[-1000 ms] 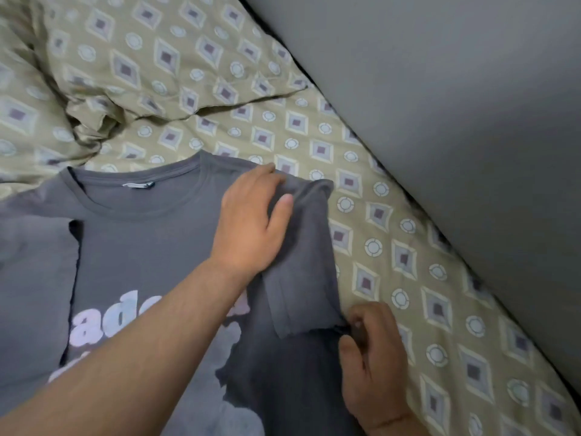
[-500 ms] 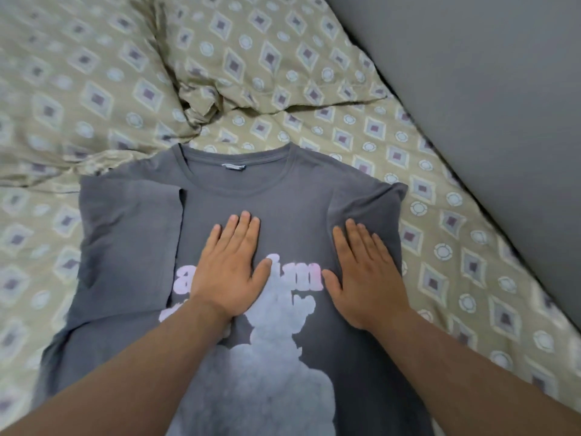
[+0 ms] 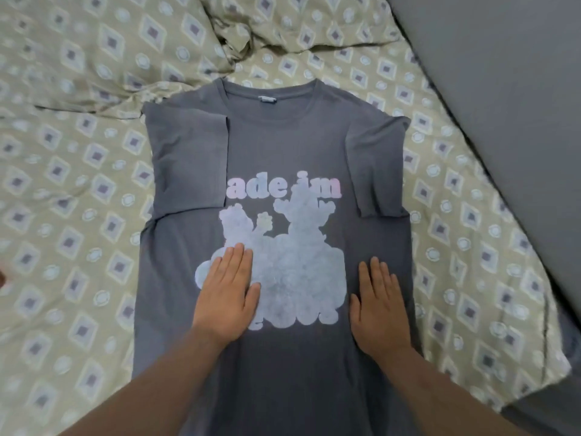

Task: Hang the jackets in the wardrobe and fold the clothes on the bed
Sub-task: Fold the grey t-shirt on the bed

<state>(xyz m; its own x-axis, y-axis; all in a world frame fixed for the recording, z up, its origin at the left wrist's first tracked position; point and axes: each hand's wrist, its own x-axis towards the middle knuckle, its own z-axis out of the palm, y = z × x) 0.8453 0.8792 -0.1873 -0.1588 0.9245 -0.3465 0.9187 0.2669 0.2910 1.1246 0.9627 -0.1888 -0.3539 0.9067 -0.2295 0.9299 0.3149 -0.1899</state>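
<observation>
Shirt (image 3: 283, 146) lies face up in the middle of the bed (image 3: 78, 215), nearer its right edge than its left, with the collar (image 3: 270, 92) away from me and the hem somewhere under my forearms, out of view. Its long axis runs straight from me toward the pillow (image 3: 94, 42). Both sleeves are folded in over the chest, one on my left (image 3: 188, 158) and one on my right (image 3: 377, 165), so the body makes a narrow strip.

My left hand (image 3: 228, 297) rests flat on the print (image 3: 283, 253), fingers straight and together, holding nothing. My right hand (image 3: 379, 305) rests flat as well, just inside the shirt's right side, fingers straight, also holding nothing. Both sit on the lower half, side by side and level with each other.

I judge the next fold goes across the long axis, hem up to collar. The hem is behind my hands, toward me, so both must draw back to pinch it, and neither is nearer than the other
</observation>
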